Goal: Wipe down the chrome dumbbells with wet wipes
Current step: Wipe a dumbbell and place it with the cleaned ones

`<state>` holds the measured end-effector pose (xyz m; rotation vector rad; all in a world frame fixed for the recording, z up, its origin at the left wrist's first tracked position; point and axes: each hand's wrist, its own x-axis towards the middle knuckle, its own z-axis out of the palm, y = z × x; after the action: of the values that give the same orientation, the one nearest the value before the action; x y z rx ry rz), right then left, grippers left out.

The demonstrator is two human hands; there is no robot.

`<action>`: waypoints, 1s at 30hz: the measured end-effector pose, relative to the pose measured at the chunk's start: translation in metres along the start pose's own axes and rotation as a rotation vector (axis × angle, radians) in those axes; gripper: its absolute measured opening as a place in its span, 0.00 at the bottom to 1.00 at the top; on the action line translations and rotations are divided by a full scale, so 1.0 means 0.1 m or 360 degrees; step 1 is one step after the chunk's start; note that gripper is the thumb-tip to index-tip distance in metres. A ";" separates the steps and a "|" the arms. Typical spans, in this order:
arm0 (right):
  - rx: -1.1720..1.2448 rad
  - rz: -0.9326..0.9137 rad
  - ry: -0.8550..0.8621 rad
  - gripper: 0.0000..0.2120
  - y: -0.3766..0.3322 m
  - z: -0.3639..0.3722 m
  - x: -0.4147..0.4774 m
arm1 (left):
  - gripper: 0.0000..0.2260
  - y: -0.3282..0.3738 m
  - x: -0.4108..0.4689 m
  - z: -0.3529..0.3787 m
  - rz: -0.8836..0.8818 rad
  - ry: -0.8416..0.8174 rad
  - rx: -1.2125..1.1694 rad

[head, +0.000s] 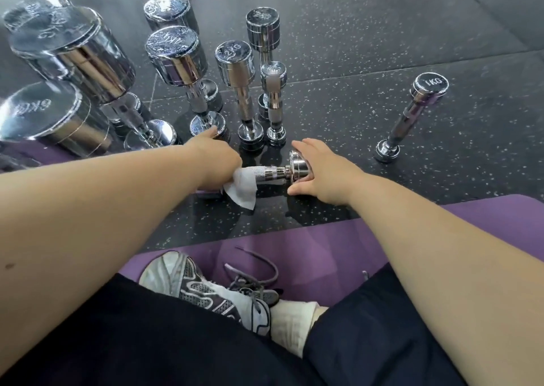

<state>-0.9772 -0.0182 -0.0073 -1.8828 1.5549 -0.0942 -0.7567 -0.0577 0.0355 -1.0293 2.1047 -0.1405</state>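
Note:
A small chrome dumbbell (273,173) lies on its side on the speckled black floor in front of me. My left hand (216,162) grips a white wet wipe (243,188) around the left part of its handle. My right hand (321,170) cups the dumbbell's right head, with the fingers curled over it and the thumb below. The dumbbell's left head is hidden under my left hand.
Several chrome dumbbells stand upright behind my hands, from a 6 kg one (41,120) at the left to 2 kg ones (235,64). A 1 kg dumbbell (412,114) stands apart at the right. I sit on a purple mat (309,247); my shoe (206,291) lies below.

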 end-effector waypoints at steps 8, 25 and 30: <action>-0.0030 0.0050 0.0044 0.45 -0.11 0.02 -0.11 | 0.11 0.19 -0.37 0.10 0.0279 0.0184 0.0591; 0.0507 0.0219 0.0235 0.49 0.02 0.09 -0.11 | 0.17 0.49 -0.19 -0.33 -0.0420 0.0531 -0.1334; 0.1442 0.0475 0.0519 0.25 0.01 -0.06 -0.25 | 0.19 0.81 -0.01 -0.50 -0.0706 0.0692 -0.2913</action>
<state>-0.9877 0.0018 0.0056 -0.9430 1.5901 -0.8502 -0.8414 -0.0139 0.0379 -2.5692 1.9277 1.7650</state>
